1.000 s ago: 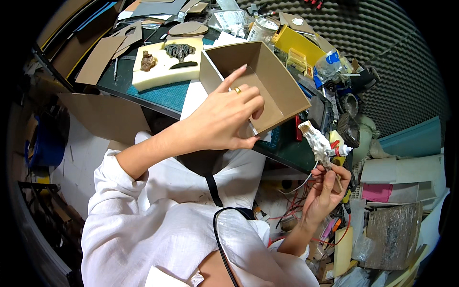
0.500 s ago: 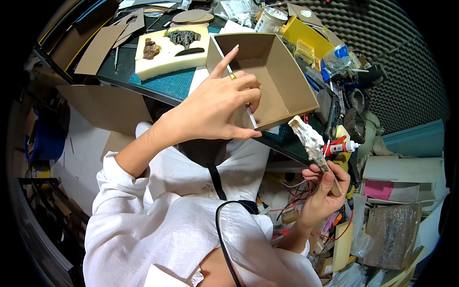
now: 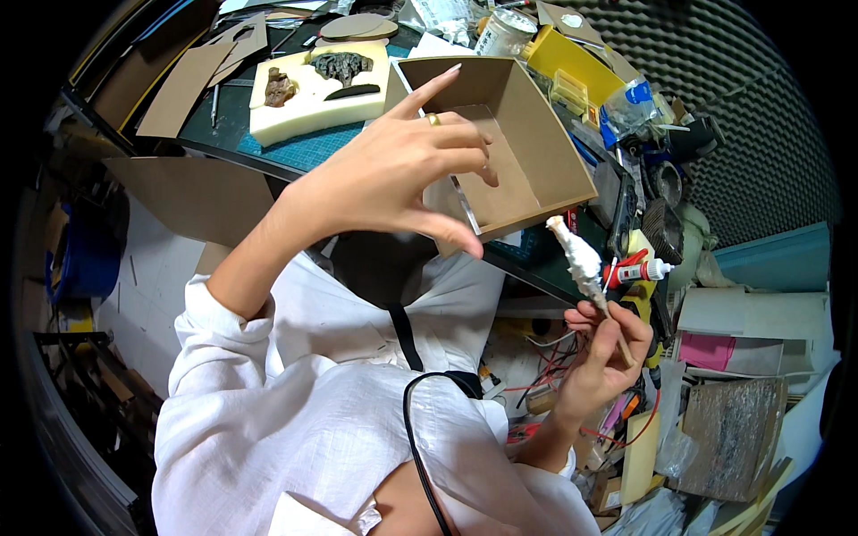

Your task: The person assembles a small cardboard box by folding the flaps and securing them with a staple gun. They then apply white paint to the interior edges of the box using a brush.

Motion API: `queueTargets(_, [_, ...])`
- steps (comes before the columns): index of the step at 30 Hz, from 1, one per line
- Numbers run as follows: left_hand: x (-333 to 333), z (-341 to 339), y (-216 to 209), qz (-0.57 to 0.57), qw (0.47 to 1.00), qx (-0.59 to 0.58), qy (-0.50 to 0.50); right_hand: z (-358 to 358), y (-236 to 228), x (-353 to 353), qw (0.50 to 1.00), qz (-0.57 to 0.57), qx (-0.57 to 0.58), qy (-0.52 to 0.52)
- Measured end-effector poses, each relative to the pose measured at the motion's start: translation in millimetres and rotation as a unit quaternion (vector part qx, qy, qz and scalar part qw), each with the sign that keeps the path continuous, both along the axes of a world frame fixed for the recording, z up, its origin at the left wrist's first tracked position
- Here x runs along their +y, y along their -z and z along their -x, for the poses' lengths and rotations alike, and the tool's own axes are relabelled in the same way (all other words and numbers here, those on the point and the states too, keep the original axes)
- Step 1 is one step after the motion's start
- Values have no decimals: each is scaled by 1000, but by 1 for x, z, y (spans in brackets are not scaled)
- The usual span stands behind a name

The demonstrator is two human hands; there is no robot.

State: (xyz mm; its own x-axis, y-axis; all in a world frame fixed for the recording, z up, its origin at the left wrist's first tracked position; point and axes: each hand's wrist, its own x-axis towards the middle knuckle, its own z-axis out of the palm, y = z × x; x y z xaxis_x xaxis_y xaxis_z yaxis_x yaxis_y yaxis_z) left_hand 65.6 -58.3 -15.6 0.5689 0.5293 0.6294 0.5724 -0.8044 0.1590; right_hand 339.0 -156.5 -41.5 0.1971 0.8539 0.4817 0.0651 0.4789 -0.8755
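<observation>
A brown cardboard-coloured box, its open side towards me, rests tilted at the table's near edge. A white line runs along its left edge. Across that edge reaches my left hand, fingers spread and thumb apart, with nothing held; whether it touches the box I cannot tell. Low on the right, my right hand pinches the bare end of a flat wooden stick. Thick white paste cakes its upper part, which points up towards the box's lower right corner.
Pale foam with dark pieces lies on the teal cutting mat. Cut board pieces are at the far left. A red-and-white bottle sits beyond my right hand. Clutter, including a yellow box, crowds the right side.
My left hand's curled fingers have straightened and its thumb has dropped slightly from the box's corner. The stick has turned in my right hand and now shows a narrower side. The box has barely shifted.
</observation>
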Motion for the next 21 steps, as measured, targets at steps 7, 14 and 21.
queueTargets(7, [-20, -11, 3, 52, 997, 33, -49, 20, 7, -2, 996, -40, -80, -32])
queueTargets(14, [-16, -13, 7, 69, 997, 2, -29, 23, 7, -2, 984, -44, -154, -82])
queueTargets(21, [-17, -13, 9, 71, 997, -17, -25, 13, 5, 9, 985, -32, -168, -25])
